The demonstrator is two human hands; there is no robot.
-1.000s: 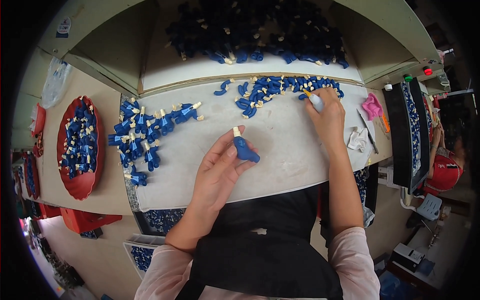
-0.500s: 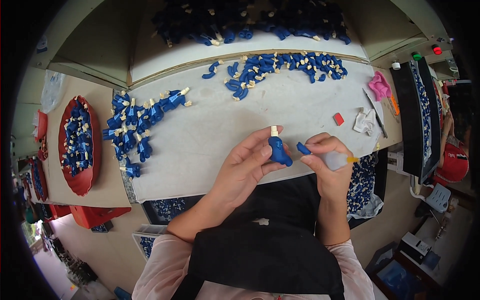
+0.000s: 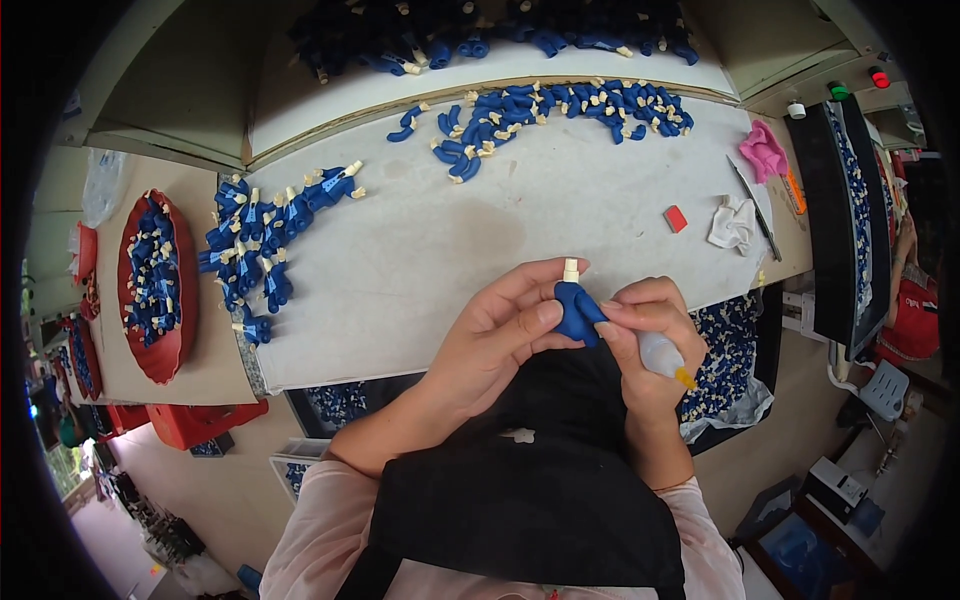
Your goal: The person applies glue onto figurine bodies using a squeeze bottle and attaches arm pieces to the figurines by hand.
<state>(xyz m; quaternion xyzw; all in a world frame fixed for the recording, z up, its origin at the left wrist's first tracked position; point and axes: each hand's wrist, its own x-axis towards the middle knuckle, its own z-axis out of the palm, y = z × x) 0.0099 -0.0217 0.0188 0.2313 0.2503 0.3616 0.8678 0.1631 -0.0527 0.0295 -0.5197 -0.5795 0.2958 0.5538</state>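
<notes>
In front of my apron, my left hand (image 3: 497,333) is closed around a blue toy figure body (image 3: 571,318) with a cream peg sticking up from its top. Its fingertips grip both sides of the body. A small blue arm piece (image 3: 592,309) is pinched between the thumb and forefinger of my right hand (image 3: 648,318) and rests against the side of the body. The same hand keeps a translucent squeeze bottle (image 3: 660,353) with a yellow tip in its palm, the tip pointing down and to the right.
Blue figures (image 3: 245,240) lie at the left of the white worktop (image 3: 400,300), and arm pieces (image 3: 560,110) are heaped along its back. A red tray (image 3: 183,335) of parts stands at far left. At right lie a red block (image 3: 676,219), white cloth (image 3: 734,222) and pink cloth (image 3: 764,152).
My right hand has moved slightly left, bringing the arm piece from beside the figure body to against it. The body has turned in my left hand, and the bottle tip now points lower.
</notes>
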